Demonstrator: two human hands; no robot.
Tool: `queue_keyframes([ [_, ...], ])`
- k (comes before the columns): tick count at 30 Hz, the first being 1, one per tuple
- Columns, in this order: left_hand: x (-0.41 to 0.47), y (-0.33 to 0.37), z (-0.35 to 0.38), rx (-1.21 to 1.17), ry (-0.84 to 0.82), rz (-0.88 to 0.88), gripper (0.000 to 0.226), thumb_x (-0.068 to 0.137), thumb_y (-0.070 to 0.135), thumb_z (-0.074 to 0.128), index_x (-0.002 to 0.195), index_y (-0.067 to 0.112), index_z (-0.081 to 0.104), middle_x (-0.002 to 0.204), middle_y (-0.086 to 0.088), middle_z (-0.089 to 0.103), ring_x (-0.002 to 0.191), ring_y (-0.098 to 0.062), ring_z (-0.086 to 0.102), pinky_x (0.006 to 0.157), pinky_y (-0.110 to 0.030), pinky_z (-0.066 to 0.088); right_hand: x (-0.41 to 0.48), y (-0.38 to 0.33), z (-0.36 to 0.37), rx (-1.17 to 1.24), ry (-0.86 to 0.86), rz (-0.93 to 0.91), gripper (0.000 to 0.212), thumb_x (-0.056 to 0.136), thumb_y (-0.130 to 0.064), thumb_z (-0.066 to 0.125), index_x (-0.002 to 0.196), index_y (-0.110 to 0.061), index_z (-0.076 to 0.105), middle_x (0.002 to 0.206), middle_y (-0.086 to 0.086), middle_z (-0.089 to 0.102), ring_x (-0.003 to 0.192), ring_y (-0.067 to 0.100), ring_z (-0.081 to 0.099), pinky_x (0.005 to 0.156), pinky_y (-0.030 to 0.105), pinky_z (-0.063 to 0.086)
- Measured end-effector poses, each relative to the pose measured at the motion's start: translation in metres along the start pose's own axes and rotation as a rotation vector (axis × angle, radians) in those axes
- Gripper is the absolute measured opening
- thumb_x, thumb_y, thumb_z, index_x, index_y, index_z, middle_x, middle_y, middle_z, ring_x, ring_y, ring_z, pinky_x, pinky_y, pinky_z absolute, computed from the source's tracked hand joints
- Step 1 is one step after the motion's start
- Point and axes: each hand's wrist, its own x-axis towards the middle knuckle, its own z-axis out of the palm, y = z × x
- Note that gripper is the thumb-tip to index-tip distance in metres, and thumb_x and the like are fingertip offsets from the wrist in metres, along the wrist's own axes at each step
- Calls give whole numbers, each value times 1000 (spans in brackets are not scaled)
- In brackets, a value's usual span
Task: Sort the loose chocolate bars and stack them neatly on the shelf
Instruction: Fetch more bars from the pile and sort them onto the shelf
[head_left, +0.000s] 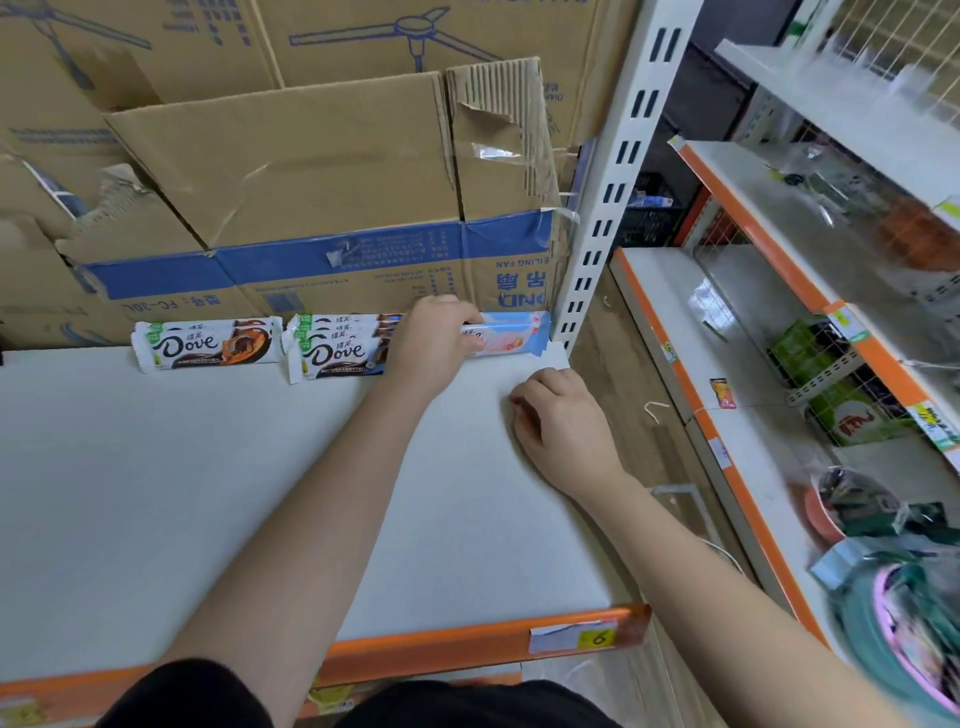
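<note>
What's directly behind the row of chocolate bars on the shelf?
Cardboard boxes stand right behind the bars, the nearest with a blue band. The left hand covers where the Dove stack meets the pink-and-blue bars, so that spot is hidden.

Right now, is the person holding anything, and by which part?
The left hand grips the pink-and-blue wrapped chocolate bar by its left end, at the back of the white shelf. The right hand rests on the shelf, apparently empty.
</note>
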Motion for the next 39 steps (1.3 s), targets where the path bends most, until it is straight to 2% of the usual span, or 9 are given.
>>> queue_keyframes([
  [8,1,6,4,6,28,-44,24,78,25,71,100,18,65,101,-1,63,94,-24,55,72,-35,41,1,-2,0,-12,-2,29,21,84,-22,46,86,-12,64,84,3,60,78,26,51,59,30,43],
  [12,1,2,6,94,66,-13,28,75,27,73,99,18,63,100,-1,63,96,-24,51,77,-33,34,2,-2,0,-18,-1,35,12,83,-17,54,85,-11,64,84,3,60,78,26,51,59,27,37],
  [16,1,-3,7,158,124,23,29,73,28,74,99,19,65,99,-2,59,97,-24,48,83,-31,29,1,-3,-2,-35,-9,40,13,83,-18,54,86,-12,65,84,3,60,77,25,51,59,24,29],
  [23,-5,-5,6,237,154,34,27,77,32,70,99,19,63,99,-2,58,99,-25,48,83,-33,28,1,-4,-3,-20,-28,45,16,84,-20,51,86,-12,64,83,3,60,77,25,50,58,25,33],
  [27,-23,-13,-6,235,272,58,17,83,31,64,96,20,64,96,0,61,95,-25,51,80,-34,30,4,-7,-4,-2,-42,27,27,83,-25,42,88,-12,65,82,4,61,78,28,51,60,29,40],
  [29,-38,-21,-15,250,329,55,13,86,30,61,94,20,65,94,1,62,92,-25,53,78,-34,30,10,-15,-3,30,-55,22,23,81,-19,47,92,-10,66,85,6,62,82,30,53,66,34,46],
  [31,-54,-31,-27,270,371,24,11,87,28,58,92,20,64,92,2,62,90,-26,53,78,-32,29,19,-28,-1,62,-60,-7,22,78,-12,53,95,-9,66,89,8,63,85,32,54,69,36,48],
  [34,-83,-51,-47,316,401,-52,14,88,30,55,92,21,64,92,2,64,91,-25,56,81,-33,30,37,-60,5,97,-65,-88,26,76,-12,51,97,-8,66,92,11,64,87,34,53,72,38,47],
  [39,-143,-100,-87,333,377,-205,19,88,32,52,98,21,64,98,0,65,94,-26,58,82,-36,34,56,-132,24,168,-53,-209,22,80,-10,58,100,-9,66,95,12,65,90,35,55,77,38,46],
])
